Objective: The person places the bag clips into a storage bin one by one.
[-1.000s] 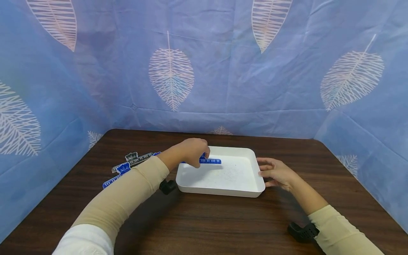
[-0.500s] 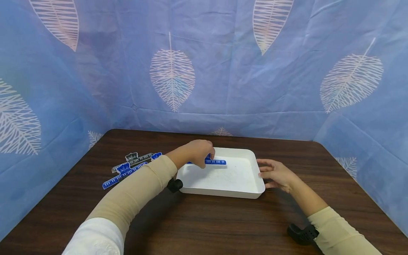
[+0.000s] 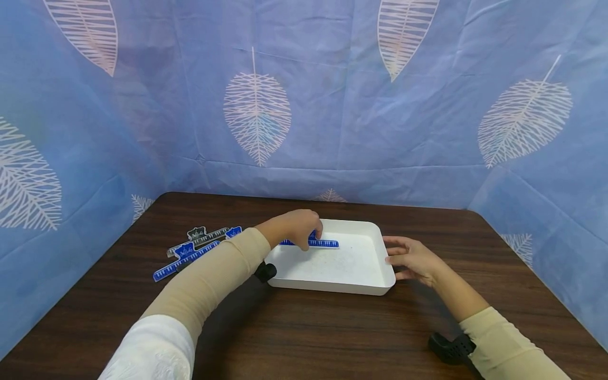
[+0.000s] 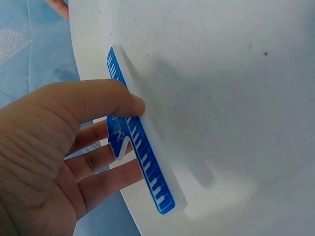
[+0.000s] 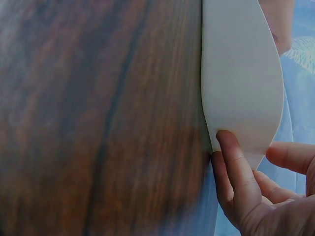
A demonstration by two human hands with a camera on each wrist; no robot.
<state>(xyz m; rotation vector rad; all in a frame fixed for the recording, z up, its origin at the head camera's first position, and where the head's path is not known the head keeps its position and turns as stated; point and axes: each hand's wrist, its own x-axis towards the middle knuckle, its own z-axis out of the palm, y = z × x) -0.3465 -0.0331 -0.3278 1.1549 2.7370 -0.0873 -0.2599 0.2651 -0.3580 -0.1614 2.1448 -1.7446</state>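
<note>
My left hand (image 3: 300,227) pinches a long blue clip (image 3: 326,244) printed with white piano keys, over the left part of a white tray (image 3: 332,286). In the left wrist view the thumb lies across the strip of the clip (image 4: 152,172), and the other fingers are behind its badge-shaped tab. The strip hangs close over the tray floor and casts a shadow there. My right hand (image 3: 414,259) touches the outside of the tray's right end with spread fingers; in the right wrist view a fingertip rests against the tray wall (image 5: 241,73) and the thumb is at its rim.
Left of the tray, a loose pile on the dark wooden table (image 3: 332,332) holds a blue clip (image 3: 166,271), a black clip (image 3: 211,238) and another blue tab (image 3: 233,231), partly behind my left arm. A blue leaf-print curtain (image 3: 313,132) stands behind the table.
My left hand has moved a little to the right and lower over the tray with the blue clip. More of the pile shows beside the arm. The right hand stays at the tray.
</note>
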